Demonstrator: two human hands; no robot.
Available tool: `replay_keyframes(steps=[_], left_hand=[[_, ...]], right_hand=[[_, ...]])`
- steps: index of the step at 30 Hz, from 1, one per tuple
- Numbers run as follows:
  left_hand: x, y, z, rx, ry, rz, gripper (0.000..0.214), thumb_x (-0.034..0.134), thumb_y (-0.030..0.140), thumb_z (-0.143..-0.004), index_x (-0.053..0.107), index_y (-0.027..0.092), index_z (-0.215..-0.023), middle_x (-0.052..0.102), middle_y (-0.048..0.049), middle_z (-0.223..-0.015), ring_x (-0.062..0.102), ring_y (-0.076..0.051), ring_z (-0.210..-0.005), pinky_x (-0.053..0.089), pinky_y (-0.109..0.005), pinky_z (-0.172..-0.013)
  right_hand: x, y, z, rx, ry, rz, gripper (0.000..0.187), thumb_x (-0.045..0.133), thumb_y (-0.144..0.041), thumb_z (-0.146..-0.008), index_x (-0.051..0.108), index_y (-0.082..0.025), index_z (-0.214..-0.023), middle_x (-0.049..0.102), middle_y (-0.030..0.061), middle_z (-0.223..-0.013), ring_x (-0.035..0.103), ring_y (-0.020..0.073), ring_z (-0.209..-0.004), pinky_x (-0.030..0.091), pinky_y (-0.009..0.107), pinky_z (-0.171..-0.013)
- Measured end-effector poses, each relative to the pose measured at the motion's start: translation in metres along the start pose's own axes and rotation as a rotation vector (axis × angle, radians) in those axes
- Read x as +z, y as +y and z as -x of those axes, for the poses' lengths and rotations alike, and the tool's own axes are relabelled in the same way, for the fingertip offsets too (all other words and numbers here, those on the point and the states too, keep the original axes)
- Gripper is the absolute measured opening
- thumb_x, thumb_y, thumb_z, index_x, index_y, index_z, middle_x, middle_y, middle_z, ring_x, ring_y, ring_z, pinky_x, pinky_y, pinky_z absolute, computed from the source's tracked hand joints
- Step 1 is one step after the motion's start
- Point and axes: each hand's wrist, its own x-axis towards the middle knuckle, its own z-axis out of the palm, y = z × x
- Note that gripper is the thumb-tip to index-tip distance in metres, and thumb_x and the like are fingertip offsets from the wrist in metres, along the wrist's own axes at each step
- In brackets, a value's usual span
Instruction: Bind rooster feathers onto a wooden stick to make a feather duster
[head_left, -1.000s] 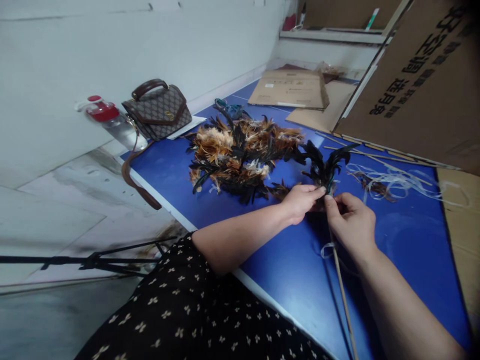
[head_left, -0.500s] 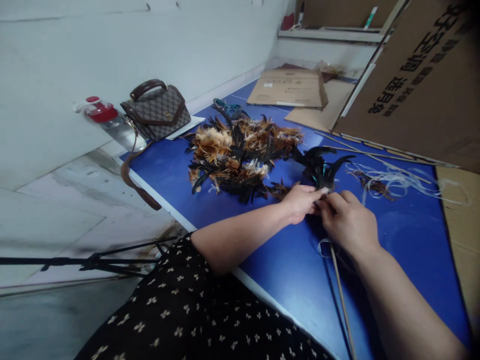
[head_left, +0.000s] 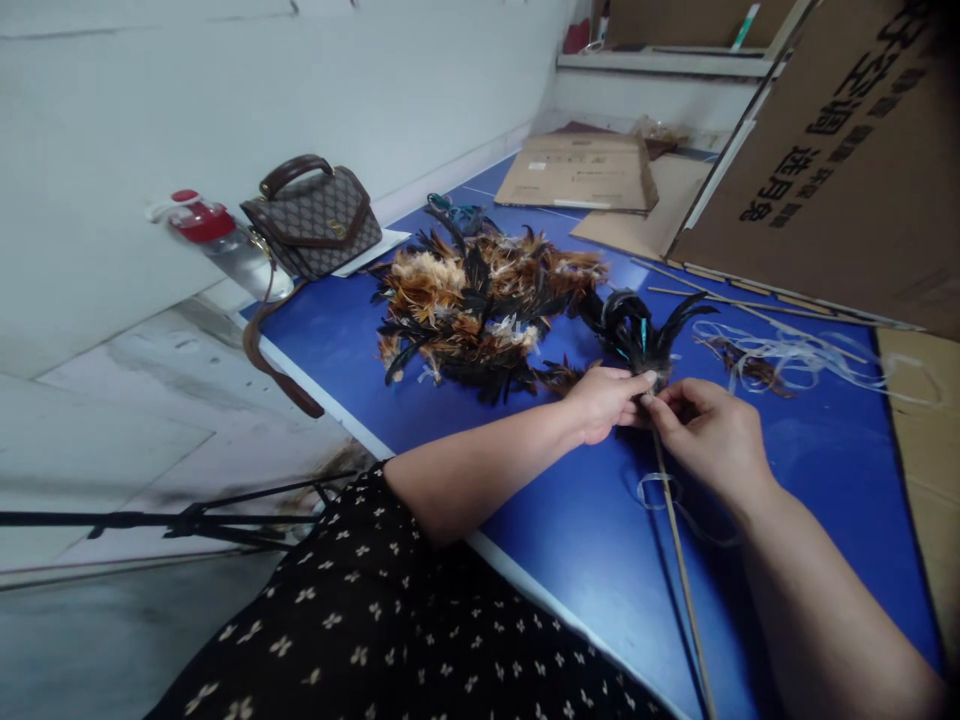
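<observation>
My left hand (head_left: 604,403) pinches the base of a bunch of black feathers (head_left: 641,335) at the top of a thin stick (head_left: 679,555). Thumb and fingers of my right hand (head_left: 709,430) close together at the same joint, just below the feathers; what exactly they grip is hidden. The stick slants down toward the table's near edge. A loop of clear ribbon (head_left: 660,480) hangs around the stick below my hands. To the left lies a pile of brown and black feathers (head_left: 480,300).
More clear ribbon (head_left: 817,360) and several thin sticks (head_left: 750,308) lie at the right of the blue table (head_left: 570,560). A handbag (head_left: 315,220) and a water bottle (head_left: 225,245) stand at the left corner. Cardboard (head_left: 577,175) lies behind, and a large carton (head_left: 840,170) rises at the right.
My right hand has turned and shifted slightly right, its fingers now in a pinch that shows more of the stick. The left hand keeps its hold on the feathers.
</observation>
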Motion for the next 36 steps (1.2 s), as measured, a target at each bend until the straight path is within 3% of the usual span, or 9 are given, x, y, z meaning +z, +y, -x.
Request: replay_keyframes(steps=[5,10,16,20,24,28,32,36], left_hand=[[-0.001,-0.002,0.0,0.02,0.018,-0.066,0.023,0.074,0.023,-0.101,0.065,0.011,-0.084,0.069,-0.0028,-0.073,0.067,-0.012,-0.067,0.061,-0.031,-0.076],[0.002,0.0,0.003,0.047,0.043,-0.098,0.02,0.071,0.019,-0.102,0.066,0.01,-0.084,0.069,-0.004,-0.074,0.067,-0.013,-0.069,0.063,-0.036,-0.08],[0.009,0.011,0.009,-0.001,0.027,-0.015,0.02,0.055,0.01,-0.107,0.062,0.01,-0.088,0.067,-0.0025,-0.072,0.068,-0.014,-0.065,0.066,-0.049,-0.09],[0.011,0.009,0.013,-0.009,-0.044,0.002,0.02,0.05,0.01,-0.109,0.062,0.01,-0.092,0.066,-0.0019,-0.073,0.068,-0.014,-0.064,0.065,-0.053,-0.093],[0.013,0.0,0.016,-0.026,-0.123,0.008,0.017,0.054,0.011,-0.108,0.062,0.01,-0.092,0.066,-0.0031,-0.076,0.069,-0.015,-0.068,0.065,-0.053,-0.094],[0.018,-0.009,0.019,-0.026,-0.104,-0.004,0.017,0.056,0.012,-0.107,0.063,0.011,-0.091,0.066,-0.0038,-0.076,0.068,-0.015,-0.067,0.065,-0.049,-0.089],[0.022,-0.012,0.021,-0.015,-0.07,0.02,0.013,0.063,0.013,-0.104,0.064,0.011,-0.092,0.066,-0.0037,-0.078,0.067,-0.014,-0.068,0.064,-0.041,-0.085],[0.022,-0.012,0.022,-0.002,-0.035,0.053,0.017,0.06,0.014,-0.106,0.06,0.012,-0.089,0.062,-0.0008,-0.075,0.06,-0.01,-0.061,0.06,-0.031,-0.073]], right_hand=[[0.0,-0.004,0.001,-0.001,-0.001,0.041,0.02,0.073,-0.041,-0.09,0.071,-0.024,-0.08,0.07,0.0046,-0.08,0.061,0.0205,-0.068,0.043,0.034,-0.063],[-0.007,0.001,-0.002,-0.013,-0.051,-0.075,0.021,0.073,-0.042,-0.09,0.073,-0.024,-0.081,0.073,0.0041,-0.079,0.063,0.0193,-0.065,0.047,0.033,-0.062],[-0.009,0.017,-0.007,0.211,0.017,-0.247,0.037,0.075,-0.059,-0.092,0.079,-0.023,-0.097,0.081,0.0086,-0.089,0.076,0.0263,-0.075,0.061,0.039,-0.07],[-0.008,0.017,-0.012,0.257,0.018,-0.368,0.05,0.079,-0.069,-0.087,0.083,-0.021,-0.099,0.083,0.0109,-0.096,0.078,0.0274,-0.083,0.064,0.04,-0.076],[-0.01,0.006,-0.012,0.363,-0.034,-0.594,0.052,0.089,-0.07,-0.078,0.083,-0.021,-0.095,0.077,0.0061,-0.077,0.069,0.0206,-0.06,0.06,0.033,-0.055],[-0.011,-0.005,-0.01,0.455,-0.014,-0.724,0.05,0.097,-0.063,-0.07,0.08,-0.02,-0.089,0.069,0.0022,-0.065,0.06,0.0162,-0.048,0.05,0.028,-0.04],[-0.005,-0.012,-0.009,0.509,-0.005,-0.834,0.055,0.101,-0.062,-0.062,0.076,-0.019,-0.086,0.063,-0.0009,-0.061,0.053,0.0138,-0.043,0.044,0.027,-0.034],[0.001,-0.018,-0.008,0.574,0.026,-0.865,0.056,0.103,-0.061,-0.059,0.076,-0.02,-0.086,0.065,0.0001,-0.061,0.058,0.0155,-0.046,0.046,0.026,-0.034]])
